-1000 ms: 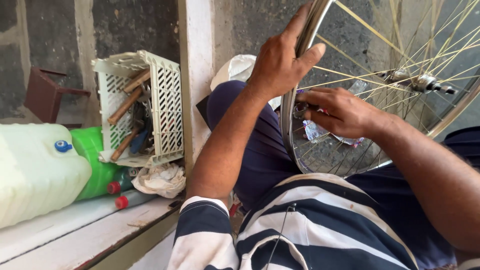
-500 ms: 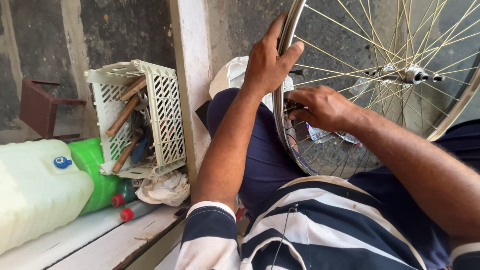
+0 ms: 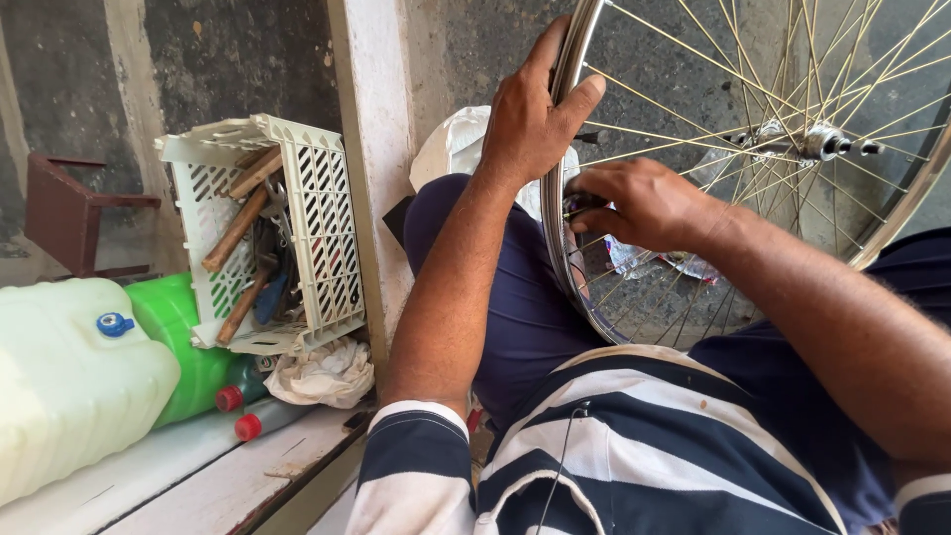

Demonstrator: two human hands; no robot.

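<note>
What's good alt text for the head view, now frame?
A person's left hand grips the shiny metal rim of a spoked bicycle wheel resting against their lap, while the right hand works at the spokes just inside the rim. To the left, a white slatted plastic crate holds wooden-handled tools, beside a translucent white jerrycan.

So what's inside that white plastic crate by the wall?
The crate holds several wooden-handled tools stacked on end, plus a metal wrench-like piece. Their lower ends and anything deeper are hidden by the slatted walls.
</note>
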